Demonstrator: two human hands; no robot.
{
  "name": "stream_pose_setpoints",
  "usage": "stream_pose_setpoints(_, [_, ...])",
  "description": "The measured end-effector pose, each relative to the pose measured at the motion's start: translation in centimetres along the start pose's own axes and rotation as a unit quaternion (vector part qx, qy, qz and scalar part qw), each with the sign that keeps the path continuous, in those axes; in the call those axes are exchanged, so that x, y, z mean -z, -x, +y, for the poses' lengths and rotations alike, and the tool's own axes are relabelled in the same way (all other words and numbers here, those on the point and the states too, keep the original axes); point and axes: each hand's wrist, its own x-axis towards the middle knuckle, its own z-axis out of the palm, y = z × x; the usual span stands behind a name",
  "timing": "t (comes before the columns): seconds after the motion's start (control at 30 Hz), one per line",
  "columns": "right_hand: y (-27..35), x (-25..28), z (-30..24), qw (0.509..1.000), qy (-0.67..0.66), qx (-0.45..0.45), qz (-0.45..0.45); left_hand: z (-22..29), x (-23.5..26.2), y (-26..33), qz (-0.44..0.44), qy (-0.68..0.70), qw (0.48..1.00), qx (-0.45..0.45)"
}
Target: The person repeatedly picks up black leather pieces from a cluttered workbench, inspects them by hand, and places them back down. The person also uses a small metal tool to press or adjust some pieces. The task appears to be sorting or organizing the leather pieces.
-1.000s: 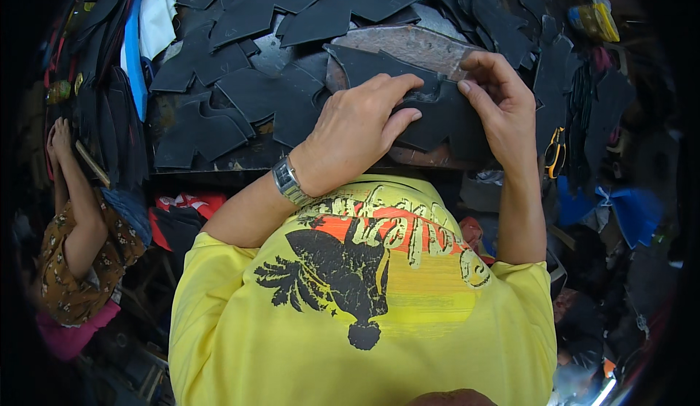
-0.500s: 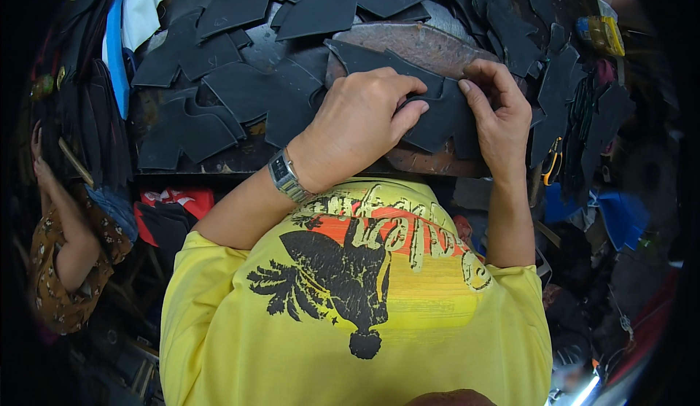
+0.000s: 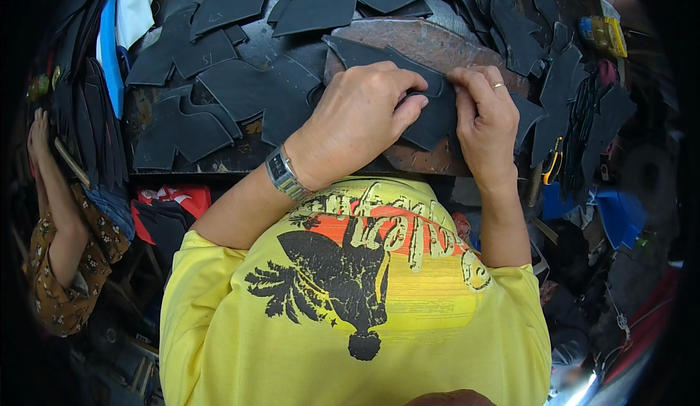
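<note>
A black, flat, leather-like cut piece [image 3: 426, 125] lies in front of me, partly on a worn brown slab [image 3: 408, 37]. My left hand [image 3: 364, 110], with a metal watch at the wrist, is closed with thumb and index finger on the piece's curved edge. My right hand [image 3: 487, 107], wearing a ring, has its fingers curled and its fingertips drawn together at the piece's upper right edge. The palm side of both hands is hidden, and the piece's lower right part is behind my right hand.
Several similar black pieces [image 3: 240, 89] overlap across the dark table. Orange-handled scissors [image 3: 553, 161] hang near its right edge, below a yellow-labelled container [image 3: 607, 32]. A blue strip [image 3: 109, 48] and white cloth [image 3: 137, 5] lie at the left. Another person's arm [image 3: 60, 202] shows at far left.
My right hand has shifted left along the piece's upper edge, and its fingers have turned inward and closed up. The left hand keeps its pinch almost in place.
</note>
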Motion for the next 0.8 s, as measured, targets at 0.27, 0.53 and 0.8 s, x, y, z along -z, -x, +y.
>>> stream_pose_setpoints(0.27, [0.1,1.1,-0.7,0.995,0.092,0.041,0.0,0.6,0.6,1.1,-0.005,0.0,0.999,-0.036])
stream_pose_setpoints(0.53, [0.2,0.8,-0.7,1.0,0.015,-0.007,-0.013,0.9,1.5,4.0,-0.027,-0.021,0.998,-0.058])
stream_pose_setpoints(0.8, [0.2,0.9,-0.5,0.998,-0.044,-0.04,-0.021,0.6,1.1,3.8,-0.013,0.003,0.998,-0.069])
